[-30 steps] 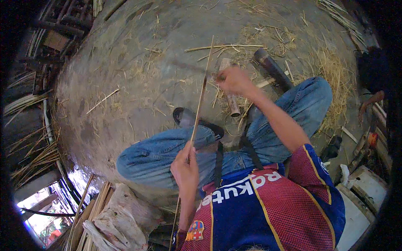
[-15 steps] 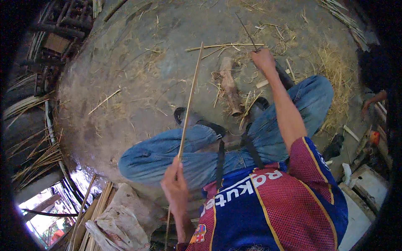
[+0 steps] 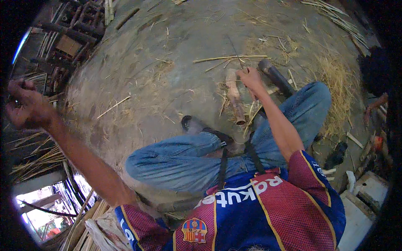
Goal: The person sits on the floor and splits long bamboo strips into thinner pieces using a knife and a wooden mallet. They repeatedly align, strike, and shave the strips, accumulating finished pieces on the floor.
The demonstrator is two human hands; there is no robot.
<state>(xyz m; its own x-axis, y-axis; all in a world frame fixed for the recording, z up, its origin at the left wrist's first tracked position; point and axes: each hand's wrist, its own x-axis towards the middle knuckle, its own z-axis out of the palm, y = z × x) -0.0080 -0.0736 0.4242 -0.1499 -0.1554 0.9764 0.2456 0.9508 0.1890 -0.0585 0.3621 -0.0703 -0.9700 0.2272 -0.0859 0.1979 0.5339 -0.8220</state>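
Observation:
My left hand [image 3: 29, 104] is stretched out to the far left, beside the wooden racks. Its fingers are loosely curled and apart, and no strip shows in them. On the right, over the floor, my right hand [image 3: 251, 79] is closed around a knife with a long, thin, dark blade [image 3: 236, 52] pointing away from me. Its handle is hidden in the fist. Just left of that hand lies a pale wooden log [image 3: 234, 96]. A dark cylindrical piece [image 3: 275, 77] lies to its right.
Thin split sticks [image 3: 230, 57] lie beyond the log. Straw shavings [image 3: 337, 90] are heaped at the right. Bundled strips [image 3: 35, 157] and dark wooden racks [image 3: 69, 44] line the left side. A pale sack [image 3: 104, 232] sits at lower left. Another person's hand [image 3: 377, 104] shows at the right edge.
My left hand has swung from beside my lap to the far left, and the long pale strip it held is no longer seen there. My right hand has moved left and nearer with the knife.

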